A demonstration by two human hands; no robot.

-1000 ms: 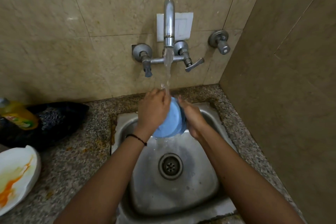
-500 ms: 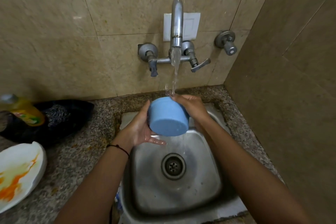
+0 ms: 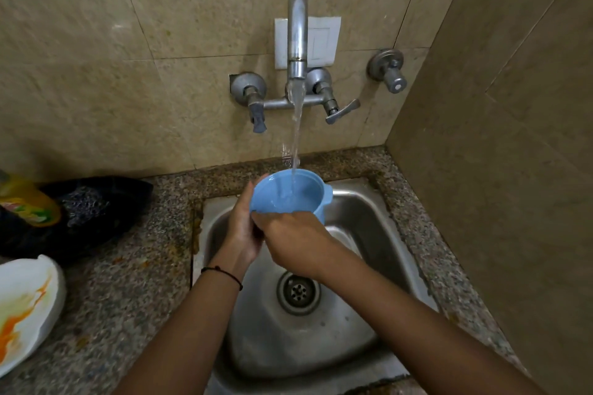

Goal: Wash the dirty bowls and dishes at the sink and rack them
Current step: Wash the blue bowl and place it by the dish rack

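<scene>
A light blue bowl (image 3: 288, 191) with a small rim tab is held mouth-up over the steel sink (image 3: 369, 234), and water from the wall tap (image 3: 296, 42) runs into it. My left hand (image 3: 245, 228) grips the bowl's left side from below. Across the near side of the bowl, my right hand (image 3: 295, 240) holds it with fingers at the rim. A white plate (image 3: 22, 308) smeared with orange sauce lies on the counter at the far left, partly out of frame.
A yellow dish-soap bottle (image 3: 27, 202) lies on a dark cloth or bag (image 3: 96, 215) on the speckled granite counter (image 3: 134, 282). The sink drain (image 3: 298, 292) is uncovered. A tiled wall closes in on the right. No rack is in view.
The bowl has been turned from bottom-towards-me to mouth-up under the stream. My right hand moved from the far rim to the near side. The view shifted slightly.
</scene>
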